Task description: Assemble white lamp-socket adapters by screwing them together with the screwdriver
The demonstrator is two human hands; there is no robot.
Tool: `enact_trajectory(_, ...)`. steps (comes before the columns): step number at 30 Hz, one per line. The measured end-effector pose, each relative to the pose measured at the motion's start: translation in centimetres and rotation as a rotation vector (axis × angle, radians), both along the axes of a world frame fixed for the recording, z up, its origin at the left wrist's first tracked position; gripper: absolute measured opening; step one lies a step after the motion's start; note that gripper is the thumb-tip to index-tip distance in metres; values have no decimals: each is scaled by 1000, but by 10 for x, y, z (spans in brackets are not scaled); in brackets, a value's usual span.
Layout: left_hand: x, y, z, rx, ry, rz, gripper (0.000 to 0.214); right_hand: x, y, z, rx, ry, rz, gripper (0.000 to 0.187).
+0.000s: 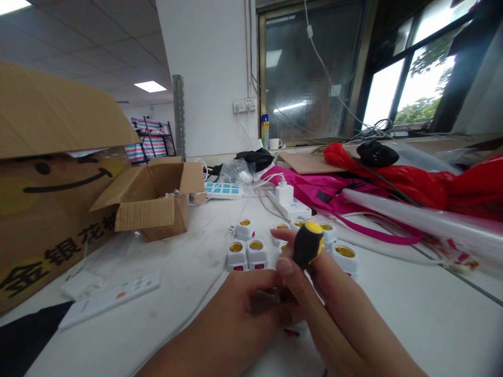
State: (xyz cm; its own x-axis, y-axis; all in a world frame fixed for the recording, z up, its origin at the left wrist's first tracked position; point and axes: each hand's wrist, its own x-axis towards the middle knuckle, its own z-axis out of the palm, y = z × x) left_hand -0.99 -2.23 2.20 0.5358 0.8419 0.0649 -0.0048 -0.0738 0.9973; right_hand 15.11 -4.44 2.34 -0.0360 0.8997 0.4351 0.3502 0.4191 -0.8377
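Note:
My right hand point(334, 293) is closed round a screwdriver point(308, 245) with a stubby black and yellow handle, its butt end tilted up toward the camera. The shaft is hidden behind my fingers. Close against it, my left hand point(239, 309) has its fingers curled in a pinch on a white lamp socket point(294, 331), mostly covered by both hands; a bit of red shows at its lower edge. Just beyond my hands stand several white lamp sockets with brass-coloured threads and red switches, among them one at the left point(237, 256) and one at the right point(345, 257).
An opened carton point(161, 209) stands at the left beside a large cardboard box point(58, 209). A white flat box point(112, 299) lies nearer. Behind are power strips point(223, 190), a pink bag point(306, 183) and red plastic point(412, 180). A clear plastic roll point(424, 217) crosses the right side.

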Motion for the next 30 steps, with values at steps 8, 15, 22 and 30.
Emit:
enact_trajectory(8,0,1,-7,37,46,48,19,13,15,-4,-5,112,126,30)
enact_trajectory(15,-1,4,-22,65,13,50,18,13,14,5,-22,91,135,22)
enact_trajectory(22,-2,3,-10,109,78,68,24,28,20,35,103,0,69,56)
enact_trajectory(30,-1,2,-8,63,126,126,40,39,41,110,-105,-561,268,13)
